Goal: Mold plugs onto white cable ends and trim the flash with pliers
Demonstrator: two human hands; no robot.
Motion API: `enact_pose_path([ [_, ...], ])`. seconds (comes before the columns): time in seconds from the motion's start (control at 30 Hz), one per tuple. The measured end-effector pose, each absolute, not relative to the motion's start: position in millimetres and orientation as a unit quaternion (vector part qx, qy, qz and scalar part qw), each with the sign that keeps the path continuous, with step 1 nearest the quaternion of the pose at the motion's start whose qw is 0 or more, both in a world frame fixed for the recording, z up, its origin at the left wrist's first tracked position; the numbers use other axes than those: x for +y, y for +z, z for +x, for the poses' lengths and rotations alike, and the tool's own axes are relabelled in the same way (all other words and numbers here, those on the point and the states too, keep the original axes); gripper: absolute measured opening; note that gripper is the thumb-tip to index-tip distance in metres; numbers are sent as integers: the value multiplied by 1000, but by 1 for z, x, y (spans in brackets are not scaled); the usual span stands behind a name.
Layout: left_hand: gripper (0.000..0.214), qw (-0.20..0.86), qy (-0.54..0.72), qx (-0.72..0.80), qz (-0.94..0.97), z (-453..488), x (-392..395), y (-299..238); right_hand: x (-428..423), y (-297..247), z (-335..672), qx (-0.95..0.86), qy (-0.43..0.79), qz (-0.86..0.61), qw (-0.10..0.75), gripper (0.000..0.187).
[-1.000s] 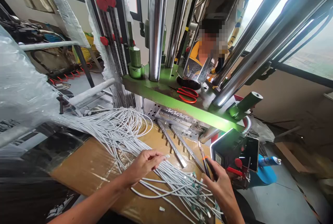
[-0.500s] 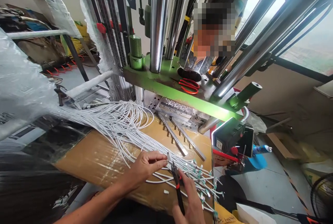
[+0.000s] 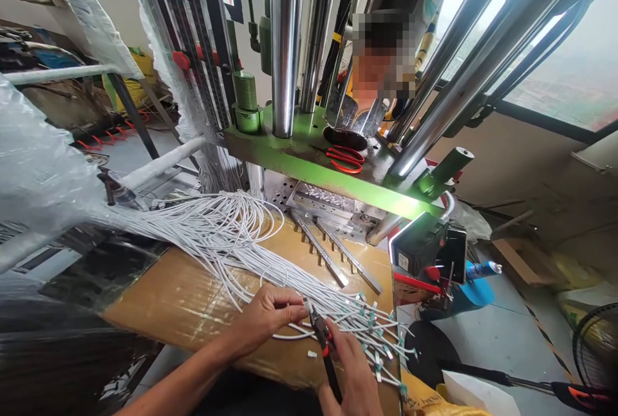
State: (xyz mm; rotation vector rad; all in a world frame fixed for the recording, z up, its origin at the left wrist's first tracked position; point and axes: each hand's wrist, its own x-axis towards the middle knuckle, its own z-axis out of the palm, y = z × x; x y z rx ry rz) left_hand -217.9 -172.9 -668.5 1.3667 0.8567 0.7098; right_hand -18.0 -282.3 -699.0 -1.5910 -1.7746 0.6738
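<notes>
Small white piece (image 3: 306, 301): lower centre, by tips of black-and-orange metal pliers (image 3: 322, 339).
Left hand (image 3: 274, 310): fingers narrow, pinching the piece.
Right hand (image 3: 355, 368): fingers wrapped around the pliers' handles.
Thin white cable bundle (image 3: 284, 272): spread over brown counter (image 3: 178, 300), left to lower right.

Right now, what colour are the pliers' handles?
The pliers' handles are black with orange-red parts, seen best in the head view.

Bright windows (image 3: 560, 75) glare at upper right; outer edges look stretched.
</notes>
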Motion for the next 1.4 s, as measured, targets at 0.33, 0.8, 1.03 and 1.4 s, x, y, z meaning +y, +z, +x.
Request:
enact_pose_path([
  [0.33, 29, 692, 305, 355, 549, -219, -175, -674, -285, -699, -24, -669, 269, -590, 364, 39],
  [0.8, 24, 678, 287, 362, 572, -217, -175, -679, -287, -703, -13, -676, 279, -591, 339, 75],
  [1.03, 26, 660, 235, 336, 629, -222, -169, -666, -286, -703, -9, -684, 290, -604, 290, 80],
  [1.4, 17, 589, 266, 326, 690, -226, -165, -674, -283, -701, -20, -658, 340, -574, 349, 51],
])
